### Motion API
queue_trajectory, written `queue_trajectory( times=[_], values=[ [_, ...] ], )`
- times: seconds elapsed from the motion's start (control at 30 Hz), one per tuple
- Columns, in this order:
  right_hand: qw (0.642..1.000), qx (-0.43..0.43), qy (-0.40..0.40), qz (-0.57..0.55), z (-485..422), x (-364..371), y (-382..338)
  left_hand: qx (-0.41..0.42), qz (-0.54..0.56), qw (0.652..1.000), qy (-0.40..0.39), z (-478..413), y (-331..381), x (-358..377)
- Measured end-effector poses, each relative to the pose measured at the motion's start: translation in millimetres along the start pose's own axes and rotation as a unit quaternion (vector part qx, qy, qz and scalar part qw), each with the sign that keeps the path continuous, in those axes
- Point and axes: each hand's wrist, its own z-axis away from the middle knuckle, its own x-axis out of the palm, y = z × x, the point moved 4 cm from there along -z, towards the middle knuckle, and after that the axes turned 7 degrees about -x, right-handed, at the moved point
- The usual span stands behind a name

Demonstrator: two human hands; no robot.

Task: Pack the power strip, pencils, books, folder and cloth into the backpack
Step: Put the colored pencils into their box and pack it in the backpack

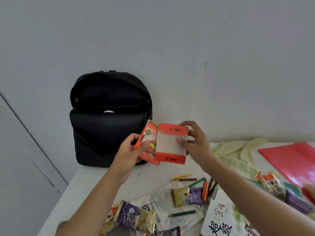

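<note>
- Head view: black backpack [95, 142] stands upright at the back of the white table [95, 178], against the wall, main compartment unzipped and gaping.
- Small white spot shows inside the opening; cannot tell what it is.
- Both hands hold an orange pencil box [168, 142] in the air, just in front of the backpack's lower right side.
- Box is folded open: printed cover on the left, pale tray on the right.
- Left hand [129, 150] grips the cover side, fingers curled round its edge.
- Right hand [196, 142] grips the tray side, thumb across the front, fingers behind.
- Loose pencils [196, 182] lie scattered on the table below the box; one more green pencil [183, 213] lies on a book nearer the camera.
- Books [218, 217] lie flat at bottom centre and right, partly under snack packets [134, 217].
- Yellow-green checked cloth [235, 154] lies crumpled at right, just beside the red folder [293, 159], which lies flat at the far right edge.
</note>
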Motion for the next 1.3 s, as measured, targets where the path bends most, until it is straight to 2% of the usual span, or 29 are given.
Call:
queue_trajectory(
  times=[0.17,0.3,0.53,0.73,0.9,1.1,1.3],
  values=[
    [0.996,-0.031,0.079,-0.035,5.1,-13.3,-20.1,-0.007,0.069,0.998,0.005,15.8,-4.8,4.5],
    [0.988,-0.033,0.120,-0.093,8.1,-18.3,-24.3,-0.031,0.083,0.995,-0.033,27.0,-11.1,13.0],
    [0.960,0.056,0.170,-0.217,13.0,-17.0,-9.7,-0.058,0.105,0.993,0.003,50.9,-25.9,34.6],
    [0.958,0.077,0.130,-0.243,8.8,-29.8,-11.7,-0.053,0.056,0.996,0.046,71.3,-29.6,61.4],
    [0.963,0.061,0.110,-0.239,9.6,-47.7,-12.9,-0.037,0.002,0.997,0.065,74.0,-27.5,80.3],
    [0.966,0.055,0.104,-0.231,3.5,-61.3,-13.4,-0.041,-0.008,0.997,0.071,73.8,-25.6,92.9],
    [0.976,0.035,0.065,-0.202,1.3,-60.3,-17.1,-0.046,-0.001,0.996,0.081,68.2,-16.2,90.2]
  ],
)
